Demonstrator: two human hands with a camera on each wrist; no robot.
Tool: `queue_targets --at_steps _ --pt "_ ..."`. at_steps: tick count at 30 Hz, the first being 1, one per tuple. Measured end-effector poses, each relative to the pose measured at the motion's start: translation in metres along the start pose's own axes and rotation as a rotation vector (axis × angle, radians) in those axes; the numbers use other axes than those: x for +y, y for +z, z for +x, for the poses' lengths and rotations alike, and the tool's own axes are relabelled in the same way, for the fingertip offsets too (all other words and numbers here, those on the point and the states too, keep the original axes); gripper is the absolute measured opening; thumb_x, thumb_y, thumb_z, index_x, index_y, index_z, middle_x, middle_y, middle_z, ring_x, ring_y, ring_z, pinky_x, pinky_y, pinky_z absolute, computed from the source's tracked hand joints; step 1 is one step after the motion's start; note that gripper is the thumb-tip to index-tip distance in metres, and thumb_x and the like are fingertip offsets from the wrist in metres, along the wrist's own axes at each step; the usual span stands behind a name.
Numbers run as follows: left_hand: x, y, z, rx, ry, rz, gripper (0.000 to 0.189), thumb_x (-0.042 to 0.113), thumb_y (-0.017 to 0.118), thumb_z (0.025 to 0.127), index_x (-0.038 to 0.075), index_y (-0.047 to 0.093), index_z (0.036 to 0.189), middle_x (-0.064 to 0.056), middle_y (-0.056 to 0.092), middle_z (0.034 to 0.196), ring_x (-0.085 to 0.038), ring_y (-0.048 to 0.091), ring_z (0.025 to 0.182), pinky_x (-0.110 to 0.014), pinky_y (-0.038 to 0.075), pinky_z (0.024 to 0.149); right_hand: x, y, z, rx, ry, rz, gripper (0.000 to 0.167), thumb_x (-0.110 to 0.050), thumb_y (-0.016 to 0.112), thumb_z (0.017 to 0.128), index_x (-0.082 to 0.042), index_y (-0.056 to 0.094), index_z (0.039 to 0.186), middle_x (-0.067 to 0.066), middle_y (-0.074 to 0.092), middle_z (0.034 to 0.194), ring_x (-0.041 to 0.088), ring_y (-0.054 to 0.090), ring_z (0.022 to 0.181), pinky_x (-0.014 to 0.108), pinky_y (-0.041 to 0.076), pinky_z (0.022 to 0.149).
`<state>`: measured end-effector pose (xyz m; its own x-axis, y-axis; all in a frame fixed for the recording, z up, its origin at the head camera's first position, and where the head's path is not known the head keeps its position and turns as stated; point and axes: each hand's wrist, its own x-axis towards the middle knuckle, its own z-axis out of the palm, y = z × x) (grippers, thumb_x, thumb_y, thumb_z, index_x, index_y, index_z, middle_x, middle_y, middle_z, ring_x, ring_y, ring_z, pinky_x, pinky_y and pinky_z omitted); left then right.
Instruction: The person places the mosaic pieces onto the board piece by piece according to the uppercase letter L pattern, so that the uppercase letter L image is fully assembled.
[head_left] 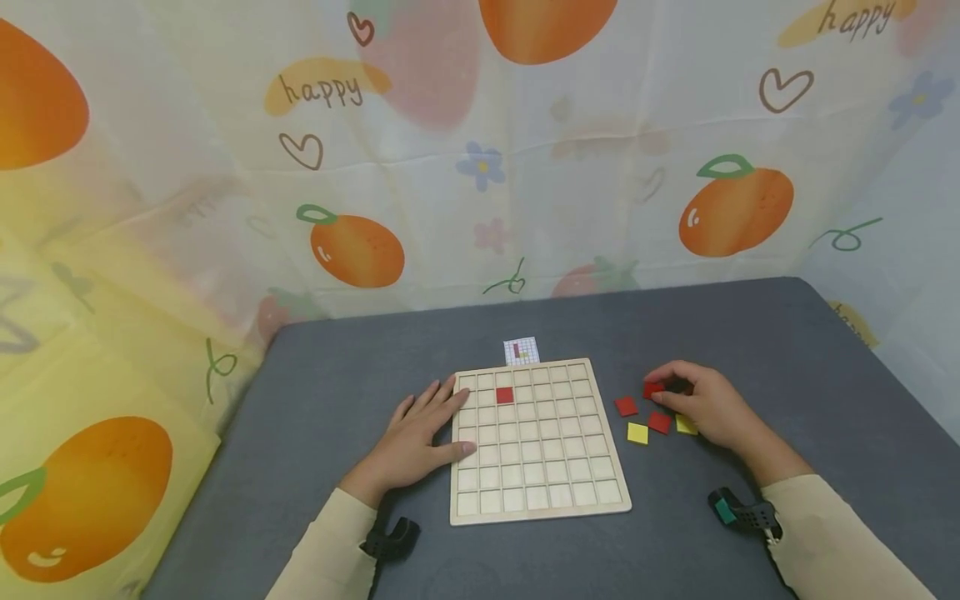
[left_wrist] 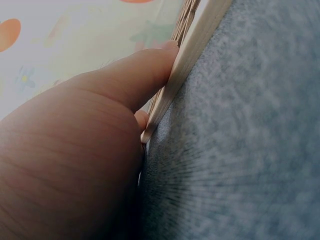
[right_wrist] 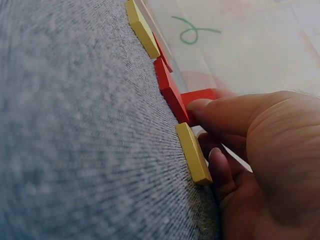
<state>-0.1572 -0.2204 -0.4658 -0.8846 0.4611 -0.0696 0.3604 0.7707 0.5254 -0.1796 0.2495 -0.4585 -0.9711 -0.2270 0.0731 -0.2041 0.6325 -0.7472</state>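
A wooden grid board [head_left: 542,500] lies on the dark table, with one red tile [head_left: 505,395] in a square of its second row. My left hand [head_left: 420,433] rests with spread, straight fingers on the board's left edge; in the left wrist view the thumb [left_wrist: 145,70] lies over the wooden rim. Right of the board, my right hand [head_left: 712,408] pinches a red square tile [right_wrist: 199,95] between thumb and fingers. Around it lie two more red tiles, one nearer the board [head_left: 626,406] and one below the fingers [head_left: 659,422], plus two yellow tiles [head_left: 637,433].
A small printed card [head_left: 521,351] with a coloured grid pattern sits at the board's far edge. Behind the grey table [head_left: 360,358] hangs a white curtain [head_left: 420,183] printed with oranges. Both wrists wear black straps [head_left: 746,512].
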Motion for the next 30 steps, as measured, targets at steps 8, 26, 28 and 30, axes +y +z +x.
queue_targets --at_steps 8,26,28,30 --pt "-0.001 0.002 0.0 0.009 0.003 -0.004 0.094 0.069 0.066 0.101 0.024 0.028 0.175 0.005 0.008 0.181 -0.023 0.002 0.166 -0.061 -0.004 0.127 0.0 -0.001 -0.001 0.036 -0.003 0.036 0.019 -0.012 0.077 0.105 -0.008 0.079 0.123 0.008 0.075 0.117 0.027 0.065 0.103 0.038 0.054 0.085" --pt "0.001 0.002 0.001 0.018 0.004 -0.006 0.091 0.065 0.068 0.102 0.024 0.031 0.174 0.002 0.009 0.181 -0.027 0.004 0.166 -0.064 -0.003 0.126 -0.017 0.003 -0.005 0.081 0.005 0.123 0.025 -0.019 0.078 0.105 -0.004 0.076 0.125 0.008 0.076 0.112 0.026 0.068 0.095 0.029 0.056 0.073" --pt "0.002 0.002 0.001 0.02 0.007 -0.006 0.091 0.064 0.068 0.102 0.023 0.031 0.174 0.002 0.01 0.181 -0.027 0.004 0.166 -0.064 -0.002 0.126 -0.02 0.004 -0.005 0.073 0.0 0.139 0.026 -0.02 0.079 0.105 -0.004 0.076 0.125 0.007 0.076 0.111 0.025 0.069 0.094 0.03 0.056 0.072" --pt "0.002 0.002 0.001 0.021 0.01 -0.008 0.09 0.063 0.068 0.102 0.023 0.032 0.174 0.002 0.01 0.181 -0.027 0.005 0.166 -0.064 -0.002 0.126 -0.022 0.006 -0.006 0.063 -0.005 0.162 0.027 -0.021 0.079 0.104 -0.004 0.076 0.125 0.007 0.076 0.109 0.025 0.07 0.093 0.031 0.056 0.072"
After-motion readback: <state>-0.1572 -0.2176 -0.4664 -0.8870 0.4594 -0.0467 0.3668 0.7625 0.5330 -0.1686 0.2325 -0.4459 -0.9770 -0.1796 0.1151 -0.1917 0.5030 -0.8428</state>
